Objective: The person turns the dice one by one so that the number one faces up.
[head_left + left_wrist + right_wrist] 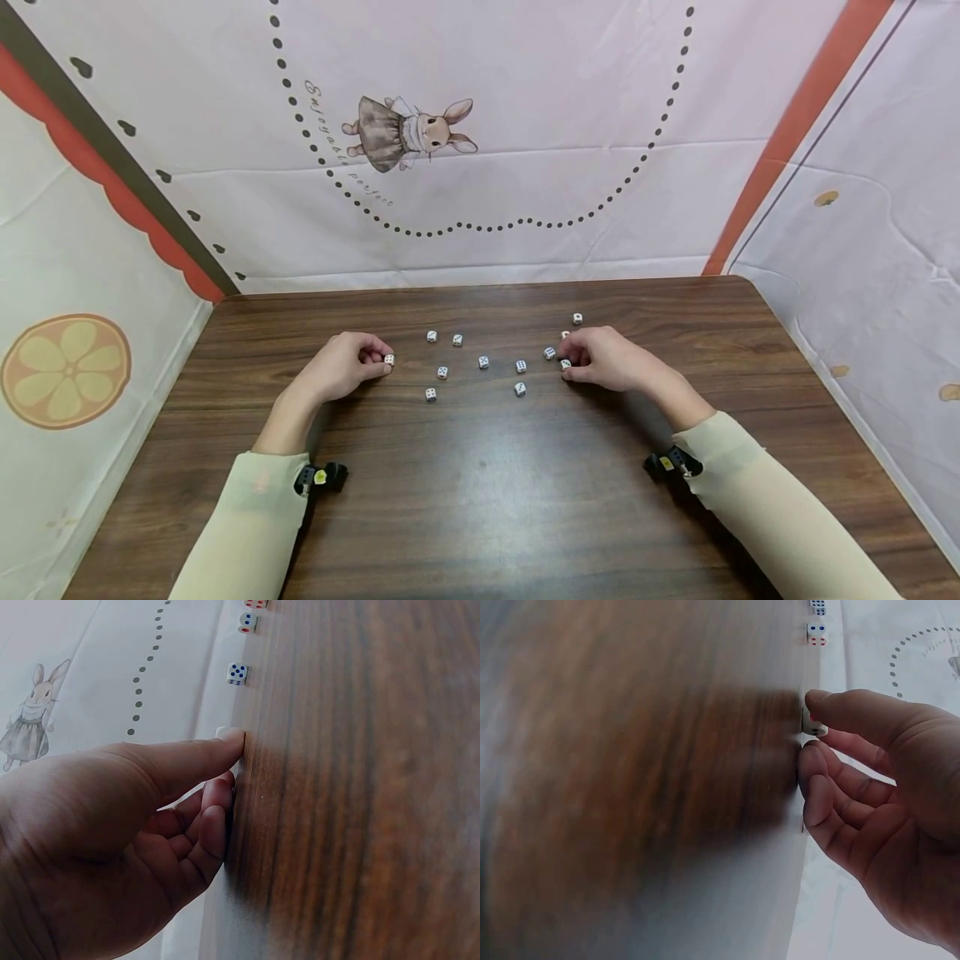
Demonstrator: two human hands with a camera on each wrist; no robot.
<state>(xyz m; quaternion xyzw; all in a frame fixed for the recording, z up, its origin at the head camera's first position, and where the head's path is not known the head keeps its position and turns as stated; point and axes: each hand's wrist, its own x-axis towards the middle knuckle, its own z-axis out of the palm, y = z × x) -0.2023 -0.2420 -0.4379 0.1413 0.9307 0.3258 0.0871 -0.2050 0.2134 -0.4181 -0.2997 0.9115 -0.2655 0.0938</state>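
At the left of the table, my left hand [341, 365] pinches a small white die [389, 360] between thumb and fingers, low at the tabletop. In the left wrist view the thumb hides most of that die. On the other side, my right hand [607, 358] holds another white die [566, 365] between its thumb and fingertips; part of it shows in the right wrist view. Just beside the right fingers lies a blue-pipped die [549, 353]. A further die [566, 335] is partly covered by that hand, and one [577, 318] lies beyond it.
Several loose dice lie between the hands, among them a die [483, 362] in the middle and a die [431, 395] nearer the left hand. The brown wooden table [480, 500] ends at a printed white cloth [525, 192] behind and at both sides.
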